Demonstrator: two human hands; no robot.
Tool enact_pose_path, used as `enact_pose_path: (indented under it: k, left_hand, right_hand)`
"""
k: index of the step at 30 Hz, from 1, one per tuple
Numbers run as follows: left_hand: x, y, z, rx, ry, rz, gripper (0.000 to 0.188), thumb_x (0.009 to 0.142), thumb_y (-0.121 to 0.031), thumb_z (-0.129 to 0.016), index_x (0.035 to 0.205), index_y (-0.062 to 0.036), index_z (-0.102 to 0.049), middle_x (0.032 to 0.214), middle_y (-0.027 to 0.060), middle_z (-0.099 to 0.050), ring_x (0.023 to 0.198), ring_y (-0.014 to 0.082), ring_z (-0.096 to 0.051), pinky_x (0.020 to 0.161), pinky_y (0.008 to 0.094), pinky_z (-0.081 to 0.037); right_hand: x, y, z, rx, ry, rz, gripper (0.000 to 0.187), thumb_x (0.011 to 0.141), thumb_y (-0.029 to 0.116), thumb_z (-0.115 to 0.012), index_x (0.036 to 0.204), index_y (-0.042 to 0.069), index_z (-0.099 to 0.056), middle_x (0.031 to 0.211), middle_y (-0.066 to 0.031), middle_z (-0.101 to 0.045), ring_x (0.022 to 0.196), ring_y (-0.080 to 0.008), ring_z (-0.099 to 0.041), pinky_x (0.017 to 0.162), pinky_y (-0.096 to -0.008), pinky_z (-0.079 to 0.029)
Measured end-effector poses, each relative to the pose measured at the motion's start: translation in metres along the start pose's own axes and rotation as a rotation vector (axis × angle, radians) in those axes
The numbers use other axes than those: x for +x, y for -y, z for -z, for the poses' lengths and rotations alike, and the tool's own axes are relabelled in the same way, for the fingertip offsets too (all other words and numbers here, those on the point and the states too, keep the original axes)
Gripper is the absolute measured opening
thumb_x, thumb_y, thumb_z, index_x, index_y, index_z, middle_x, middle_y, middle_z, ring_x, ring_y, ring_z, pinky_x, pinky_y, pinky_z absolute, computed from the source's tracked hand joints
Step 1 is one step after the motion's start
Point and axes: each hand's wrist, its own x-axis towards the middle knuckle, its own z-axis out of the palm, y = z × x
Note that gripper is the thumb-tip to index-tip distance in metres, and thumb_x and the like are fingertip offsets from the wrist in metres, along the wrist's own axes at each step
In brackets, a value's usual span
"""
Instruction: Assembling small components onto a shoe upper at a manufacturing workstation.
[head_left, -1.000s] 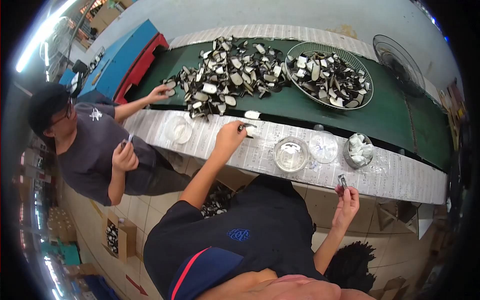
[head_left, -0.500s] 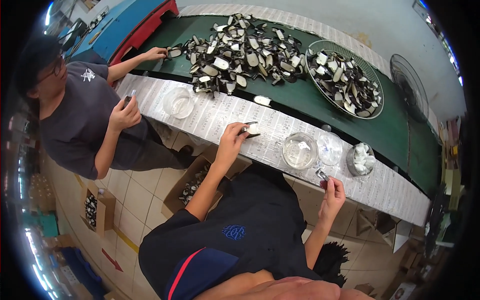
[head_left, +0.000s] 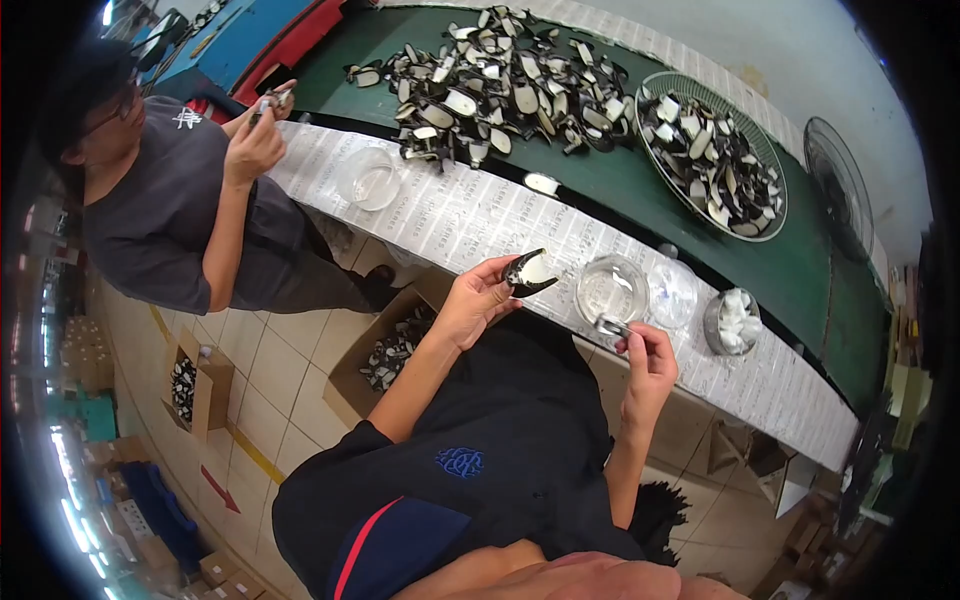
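Note:
My left hand [head_left: 476,308] grips a black curved piece [head_left: 527,275] with a pale, rounded inner face and two pointed tips, held over the table's front edge. Between the fingers of my right hand [head_left: 648,362] is a small silvery-clear object [head_left: 611,326] with a dark end; its kind is unclear. It is held close to the near rim of a clear round bowl [head_left: 612,292]. Right of this bowl sit a flatter clear round dish [head_left: 672,293] and a small container [head_left: 712,333] of white wads. A similar pale-faced piece [head_left: 541,184] lies alone beyond my left hand.
Many such pieces form a pile [head_left: 510,95] on the green belt [head_left: 600,175]. A round mesh basket [head_left: 748,118] holds more, beside a fan [head_left: 838,190]. A co-worker [head_left: 170,200] stands at left near another clear bowl [head_left: 370,180]. Cardboard boxes [head_left: 210,395] stand on the floor.
My left hand has come nearer to me, turning the black piece. My right hand has moved left to the bowl's near rim. The co-worker's hands have come together.

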Motion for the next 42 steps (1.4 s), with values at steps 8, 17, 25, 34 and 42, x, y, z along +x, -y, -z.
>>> enact_pose_path:
  k: [8,17,25,34,42]
  left_hand:
    - [-0.017,0.018,-0.032,-0.025,0.135,0.114,0.03,0.091,-0.009,-0.068,0.118,0.0006,-0.061,0.103,0.0056,-0.066,0.09,0.0134,-0.065,0.081,0.032,-0.059]
    - [-0.016,0.02,-0.051,0.175,0.226,0.065,0.031,0.087,-0.005,-0.071,0.116,0.0037,-0.063,0.096,0.0054,-0.068,0.085,0.0122,-0.064,0.076,0.0273,-0.056]
    - [-0.015,0.024,-0.056,0.221,0.233,0.056,0.03,0.086,-0.004,-0.072,0.114,0.0044,-0.064,0.096,0.0054,-0.068,0.087,0.0118,-0.063,0.08,0.0257,-0.053]
    - [-0.015,0.026,-0.051,0.212,0.227,0.082,0.029,0.089,-0.005,-0.07,0.115,0.0046,-0.064,0.098,0.0066,-0.069,0.087,0.0122,-0.065,0.081,0.0267,-0.054]
    - [-0.015,0.026,-0.048,0.198,0.209,0.116,0.029,0.089,-0.007,-0.07,0.115,0.0048,-0.064,0.097,0.0076,-0.069,0.087,0.0135,-0.066,0.081,0.0279,-0.056]
  right_hand:
    - [-0.01,0.041,-0.023,-0.375,0.07,0.329,0.013,0.087,-0.002,-0.068,0.099,-0.003,-0.066,0.101,-0.0116,-0.067,0.08,-0.0138,-0.062,0.071,-0.0222,-0.049]
    - [-0.009,0.042,-0.021,-0.627,0.039,0.544,0.02,0.08,-0.004,-0.072,0.099,-0.002,-0.066,0.098,-0.0143,-0.066,0.079,-0.0286,-0.063,0.068,-0.0349,-0.052]
    - [-0.008,0.043,-0.022,-0.737,0.051,0.673,0.02,0.079,-0.003,-0.073,0.098,-0.002,-0.066,0.097,-0.0144,-0.065,0.077,-0.0293,-0.062,0.066,-0.036,-0.051]
    - [-0.015,0.046,-0.019,-0.571,0.05,0.418,0.016,0.083,-0.003,-0.071,0.098,-0.003,-0.068,0.098,-0.0154,-0.067,0.083,-0.027,-0.066,0.074,-0.0329,-0.053]
    - [-0.015,0.056,-0.014,-0.452,0.052,0.357,0.012,0.086,-0.002,-0.068,0.098,-0.003,-0.068,0.098,-0.0141,-0.067,0.08,-0.0191,-0.065,0.069,-0.0274,-0.053]
